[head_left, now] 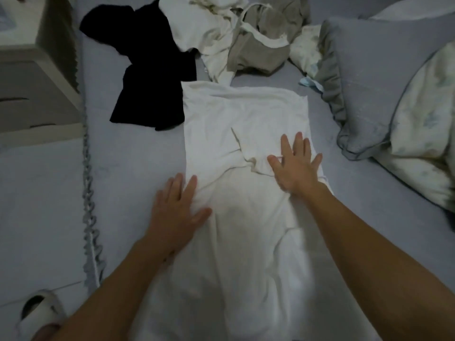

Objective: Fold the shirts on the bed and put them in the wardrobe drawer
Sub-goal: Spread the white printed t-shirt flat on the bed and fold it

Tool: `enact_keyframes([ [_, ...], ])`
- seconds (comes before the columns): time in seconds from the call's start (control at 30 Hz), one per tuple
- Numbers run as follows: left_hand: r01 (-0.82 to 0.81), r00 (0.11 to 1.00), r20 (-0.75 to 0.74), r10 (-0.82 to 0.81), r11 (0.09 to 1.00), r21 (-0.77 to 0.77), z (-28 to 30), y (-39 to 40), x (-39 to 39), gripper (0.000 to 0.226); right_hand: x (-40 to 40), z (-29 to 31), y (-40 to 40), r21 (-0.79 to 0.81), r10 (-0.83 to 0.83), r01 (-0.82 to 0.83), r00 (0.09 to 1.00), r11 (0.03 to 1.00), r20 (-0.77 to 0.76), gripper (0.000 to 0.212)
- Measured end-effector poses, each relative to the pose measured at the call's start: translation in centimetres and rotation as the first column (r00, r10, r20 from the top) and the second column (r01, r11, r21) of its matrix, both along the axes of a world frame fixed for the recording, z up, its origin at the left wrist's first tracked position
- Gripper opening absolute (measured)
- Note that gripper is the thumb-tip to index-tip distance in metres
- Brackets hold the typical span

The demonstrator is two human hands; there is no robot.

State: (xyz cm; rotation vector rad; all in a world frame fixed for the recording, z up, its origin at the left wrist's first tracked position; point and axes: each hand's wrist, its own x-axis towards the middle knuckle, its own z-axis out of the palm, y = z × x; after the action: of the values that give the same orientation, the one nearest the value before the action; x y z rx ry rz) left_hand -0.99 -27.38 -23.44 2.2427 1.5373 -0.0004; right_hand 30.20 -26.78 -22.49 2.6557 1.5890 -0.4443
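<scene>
A white shirt (243, 124) lies lengthwise on the grey-blue bed (138, 168), its sides folded inward into a long strip. My left hand (178, 210) presses flat on the shirt's left edge with straight fingers. Flat on the folded-in sleeve near the right edge rests my right hand (296, 163), fingers spread. A black shirt (147, 70) lies crumpled at the upper left of the bed. Behind it sits a heap of white clothes (204, 23) and a beige garment (266, 40).
Grey pillows (364, 77) and a floral duvet (423, 124) crowd the right side. A beige bedside cabinet (37, 77) stands at the left past the bed's ruffled edge (89, 217). A white slipper (40, 308) is on the floor at the lower left.
</scene>
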Motion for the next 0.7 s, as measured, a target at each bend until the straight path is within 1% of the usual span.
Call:
enact_keyframes([
  [0.07,-0.179,0.976,0.113,0.188,0.98,-0.087,1.4,-2.9,-2.9,0.084,0.3,0.9,-6.5,0.071,-0.048,0.051,0.998,0.996,-0.044,0.078],
  [0.1,-0.26,0.948,0.148,0.283,0.953,-0.158,2.0,-4.3,-4.3,0.078,0.6,1.4,-9.7,0.11,-0.097,0.104,0.993,0.989,-0.067,0.08],
  [0.13,-0.312,0.92,0.158,0.359,0.913,-0.262,2.5,-5.7,-5.6,0.068,1.0,1.9,-12.7,0.13,-0.158,0.168,0.984,0.977,-0.081,0.079],
  [0.2,-0.313,0.897,0.127,0.424,0.81,-0.495,3.5,-8.3,-7.6,0.046,1.4,2.5,-17.9,0.14,-0.282,0.293,0.955,0.946,-0.088,0.076],
  [0.23,-0.297,0.892,0.121,0.435,0.768,-0.567,3.9,-9.4,-8.3,0.036,1.6,2.7,-19.9,0.137,-0.328,0.341,0.938,0.93,-0.112,0.075],
  [0.27,-0.289,0.884,0.134,0.448,0.749,-0.596,4.2,-10.4,-8.7,0.031,1.7,2.9,-21.6,0.126,-0.368,0.39,0.915,0.912,-0.166,0.073],
  [0.3,-0.292,0.873,0.159,0.462,0.755,-0.588,4.6,-11.1,-8.8,0.028,1.8,3.1,-22.9,0.104,-0.406,0.439,0.882,0.892,-0.24,0.072],
  [0.37,-0.354,0.817,0.238,0.525,0.782,-0.513,5.5,-12.3,-8.7,0.026,2.0,3.3,-24.8,0.044,-0.458,0.513,0.799,0.857,-0.389,0.065],
  [0.4,-0.39,0.749,0.306,0.588,0.764,-0.515,5.8,-12.8,-8.6,0.025,2.1,3.4,-25.5,0.024,-0.469,0.539,0.754,0.842,-0.46,0.059],
  [0.47,-0.364,0.504,0.44,0.743,0.644,-0.673,6.3,-13.6,-8.6,0.023,2.3,3.9,-26.8,0.054,-0.453,0.604,0.65,0.795,-0.61,0.042],
  [0.5,-0.338,0.43,0.451,0.782,0.603,-0.722,6.2,-14.1,-9.0,0.023,2.3,4.1,-27.3,0.114,-0.419,0.649,0.604,0.752,-0.678,0.033],
  [0.53,-0.351,0.441,0.439,0.783,0.6,-0.718,5.8,-14.8,-9.5,0.021,2.5,4.5,-27.8,0.197,-0.377,0.694,0.58,0.692,-0.722,0.026],
  [0.57,-0.405,0.526,0.389,0.756,0.625,-0.667,5.3,-15.3,-10.2,0.017,2.6,4.8,-28.3,0.277,-0.347,0.732,0.575,0.622,-0.741,0.023],
  [0.6,-0.47,0.646,0.302,0.701,0.677,-0.567,4.7,-15.7,-10.7,0.013,2.6,5.2,-28.6,0.323,-0.333,0.766,0.561,0.556,-0.757,0.024],
  [0.63,-0.518,0.743,0.194,0.641,0.733,-0.441,4.2,-16.1,-11.0,0.018,2.6,5.2,-28.9,0.316,-0.328,0.802,0.519,0.508,-0.789,0.027],
  [0.67,-0.529,0.799,0.114,0.59,0.781,-0.333,3.9,-16.5,-11.2,0.025,2.3,5.1,-29.3,0.254,-0.338,0.83,0.454,0.497,-0.824,0.029],
  [0.7,-0.517,0.831,0.068,0.552,0.811,-0.275,4.0,-16.8,-11.0,0.03,1.9,4.9,-29.8,0.163,-0.364,0.837,0.392,0.522,-0.845,0.031],
])
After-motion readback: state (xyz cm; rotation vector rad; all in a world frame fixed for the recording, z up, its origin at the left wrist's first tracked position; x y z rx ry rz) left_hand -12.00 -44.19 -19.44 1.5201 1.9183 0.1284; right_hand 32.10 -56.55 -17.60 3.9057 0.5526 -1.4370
